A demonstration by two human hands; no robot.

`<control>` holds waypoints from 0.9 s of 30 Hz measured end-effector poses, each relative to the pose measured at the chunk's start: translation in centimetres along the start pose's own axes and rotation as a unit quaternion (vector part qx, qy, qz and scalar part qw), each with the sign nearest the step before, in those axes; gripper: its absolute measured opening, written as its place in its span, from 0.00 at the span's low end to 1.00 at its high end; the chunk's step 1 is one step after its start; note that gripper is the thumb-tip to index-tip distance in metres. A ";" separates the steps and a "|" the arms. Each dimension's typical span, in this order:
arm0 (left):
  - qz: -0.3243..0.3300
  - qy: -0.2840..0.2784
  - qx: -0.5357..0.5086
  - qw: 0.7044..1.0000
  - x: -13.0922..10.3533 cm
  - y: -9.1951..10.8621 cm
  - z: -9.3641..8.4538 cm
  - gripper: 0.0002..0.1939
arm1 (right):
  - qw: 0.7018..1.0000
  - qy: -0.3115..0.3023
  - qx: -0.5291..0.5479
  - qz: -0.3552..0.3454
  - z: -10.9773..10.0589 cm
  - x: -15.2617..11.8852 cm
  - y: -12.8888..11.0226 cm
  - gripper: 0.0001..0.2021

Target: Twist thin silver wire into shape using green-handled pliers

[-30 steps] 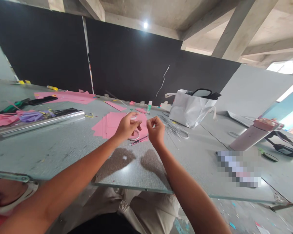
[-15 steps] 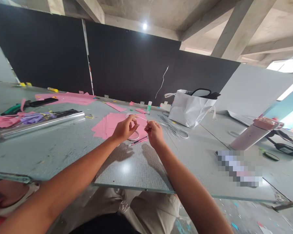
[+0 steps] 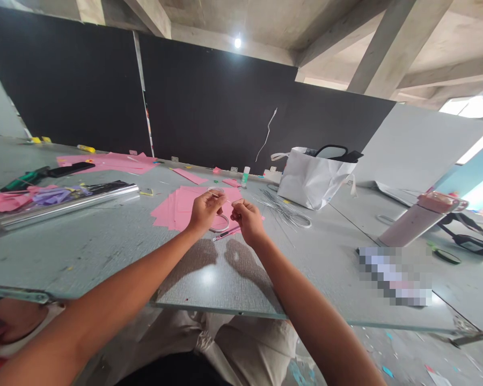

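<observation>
My left hand (image 3: pixel 205 210) is pinched closed on a thin pale wire (image 3: pixel 228 201), above the pink paper sheets (image 3: pixel 171 209). Close to its right, my right hand (image 3: pixel 246 215) has its fingers closed around the other part of this wire. A short gap separates the fingertips. Below my hands lie a white ring (image 3: pixel 221 224), partly hidden by my left hand, and a pink craft knife (image 3: pixel 226 234). A bundle of thin grey wires (image 3: pixel 284 209) spreads to the right of my right hand.
A silver foil roll (image 3: pixel 70 206) and purple scraps (image 3: pixel 56 194) lie left. A glue stick (image 3: pixel 245 176) stands behind my hands. Rightward are a white bag (image 3: pixel 316 177), a pink bottle (image 3: pixel 412 222) and a blurred object (image 3: pixel 392 276). Another person's arm (image 3: pixel 20 321) shows at lower left.
My right hand has moved left, closer to my left hand. My left hand's fingers have drawn together, and less wire shows between the hands.
</observation>
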State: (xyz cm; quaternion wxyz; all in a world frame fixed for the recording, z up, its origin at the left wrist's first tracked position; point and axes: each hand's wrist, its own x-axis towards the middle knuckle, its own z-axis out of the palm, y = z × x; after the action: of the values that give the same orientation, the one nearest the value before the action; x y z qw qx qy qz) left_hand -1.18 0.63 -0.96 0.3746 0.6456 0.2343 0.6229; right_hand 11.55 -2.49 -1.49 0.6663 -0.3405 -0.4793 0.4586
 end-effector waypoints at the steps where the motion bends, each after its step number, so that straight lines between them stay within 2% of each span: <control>1: -0.012 0.011 -0.022 1.000 0.1 0.1 0.1 0.18 | 1.000 0.000 -0.002 -0.001 0.0 0.0 0.0 0.11; 5: -0.058 0.055 -0.109 0.991 0.1 0.5 0.5 0.21 | 1.000 -0.008 -0.015 -0.005 -0.1 0.0 0.0 0.10; 9: -0.082 0.078 -0.130 0.985 0.1 0.9 0.6 0.22 | 0.999 -0.020 -0.041 -0.019 0.1 -0.1 0.1 0.09; 16: -0.059 0.101 -0.116 0.986 0.1 0.9 0.6 0.23 | 0.995 0.011 -0.085 -0.048 0.4 -0.1 0.3 0.10; 19: -0.046 0.089 -0.083 0.992 0.1 0.6 0.3 0.20 | 0.991 0.020 -0.115 -0.069 0.5 -0.3 0.1 0.09; 21: -0.008 0.053 -0.019 0.998 0.2 0.2 -0.2 0.20 | 0.992 0.029 -0.100 -0.069 0.6 -0.4 -0.1 0.09; 23: 0.068 0.004 0.083 0.994 0.3 -0.2 -0.7 0.19 | 0.995 0.038 -0.069 -0.057 0.5 -0.5 -0.3 0.09; 25: 0.156 -0.025 0.189 0.969 0.5 -0.4 -1.3 0.16 | 0.997 0.041 -0.044 -0.043 0.4 -0.4 -0.5 0.09; 27: 0.227 -0.019 0.279 0.933 0.6 -0.3 -1.7 0.15 | 0.998 0.042 -0.030 -0.032 0.4 -0.4 -0.7 0.09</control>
State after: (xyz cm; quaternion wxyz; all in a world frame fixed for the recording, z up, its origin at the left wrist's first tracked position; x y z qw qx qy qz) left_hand -2.70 1.65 -0.91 0.0327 0.7720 0.2385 0.5883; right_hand 11.36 -3.07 -0.91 0.6897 -0.3634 -0.4751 0.4080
